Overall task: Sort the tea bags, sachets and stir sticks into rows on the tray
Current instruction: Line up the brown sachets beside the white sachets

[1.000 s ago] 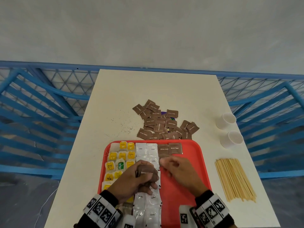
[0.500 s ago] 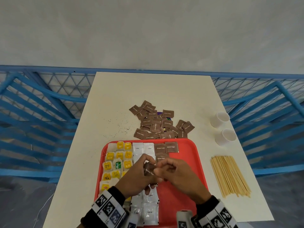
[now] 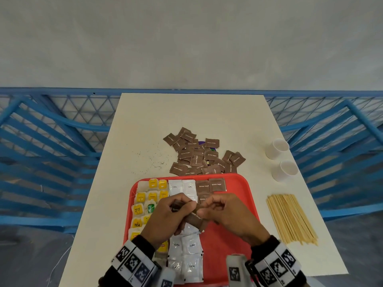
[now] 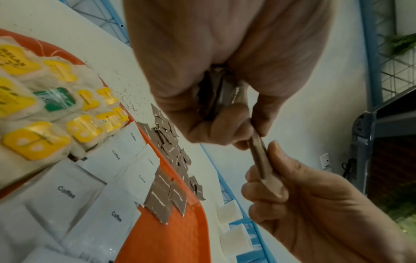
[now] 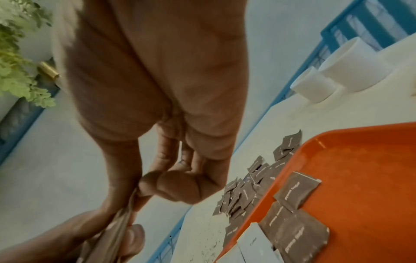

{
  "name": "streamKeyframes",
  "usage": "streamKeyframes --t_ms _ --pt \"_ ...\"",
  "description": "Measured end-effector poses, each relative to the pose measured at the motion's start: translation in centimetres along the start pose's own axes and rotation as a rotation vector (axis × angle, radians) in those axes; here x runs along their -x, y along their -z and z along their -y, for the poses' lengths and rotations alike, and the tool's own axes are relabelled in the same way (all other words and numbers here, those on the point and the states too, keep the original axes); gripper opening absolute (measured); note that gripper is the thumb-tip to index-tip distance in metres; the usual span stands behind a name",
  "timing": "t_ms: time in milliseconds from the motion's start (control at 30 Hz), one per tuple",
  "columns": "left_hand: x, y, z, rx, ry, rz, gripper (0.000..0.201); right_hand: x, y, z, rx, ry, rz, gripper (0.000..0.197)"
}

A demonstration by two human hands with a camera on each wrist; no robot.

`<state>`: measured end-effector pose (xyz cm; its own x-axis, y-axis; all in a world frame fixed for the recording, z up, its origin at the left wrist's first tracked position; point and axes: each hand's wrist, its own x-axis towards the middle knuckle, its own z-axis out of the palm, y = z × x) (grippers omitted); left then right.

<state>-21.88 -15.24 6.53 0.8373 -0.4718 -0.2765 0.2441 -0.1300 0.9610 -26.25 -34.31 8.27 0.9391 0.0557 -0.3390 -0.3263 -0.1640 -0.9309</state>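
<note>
A red tray (image 3: 234, 235) lies at the table's near edge. On it run rows of yellow tea bags (image 3: 141, 197), white coffee sachets (image 3: 176, 245) and three brown sugar sachets (image 3: 216, 184). Above the tray's middle my left hand (image 3: 172, 214) grips a small stack of brown sugar sachets (image 4: 223, 92). My right hand (image 3: 219, 212) pinches one brown sachet (image 4: 262, 160) at the edge of that stack. A loose pile of brown sachets (image 3: 199, 156) lies on the table beyond the tray. Wooden stir sticks (image 3: 290, 218) lie in a bundle right of the tray.
Two white paper cups (image 3: 276, 148) stand at the table's right edge, beyond the sticks. Dark crumbs (image 3: 153, 160) dot the table left of the pile. Blue metal railings (image 3: 51, 152) flank the table on both sides. The tray's right half shows bare red surface.
My right hand left the third brown sachet on the tray and came back to the left hand. Both hands rose together, and the right now pinches a sachet from the stack.
</note>
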Motion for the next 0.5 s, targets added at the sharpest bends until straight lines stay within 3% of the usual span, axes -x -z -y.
streamKeyframes --t_ms 133,200,333,400,500 --pt "0.3 -0.3 0.0 0.122 -0.015 -0.092 0.022 0.0 -0.3 0.1 0.040 0.067 -0.222 0.021" --pt "0.4 -0.7 0.0 0.187 0.000 -0.130 0.023 0.1 -0.7 0.0 0.108 0.171 -0.331 0.027" --pt "0.2 -0.6 -0.2 0.351 0.109 -0.195 0.021 0.5 -0.7 -0.8 0.290 0.330 -0.530 0.033" --pt "0.1 -0.4 -0.2 0.392 0.137 -0.204 0.023 0.7 -0.6 -0.9 0.166 0.247 -0.469 0.026" --pt "0.1 -0.8 -0.4 0.351 0.122 -0.194 0.025 1.3 -1.5 -0.5 -0.103 0.120 -0.218 0.023"
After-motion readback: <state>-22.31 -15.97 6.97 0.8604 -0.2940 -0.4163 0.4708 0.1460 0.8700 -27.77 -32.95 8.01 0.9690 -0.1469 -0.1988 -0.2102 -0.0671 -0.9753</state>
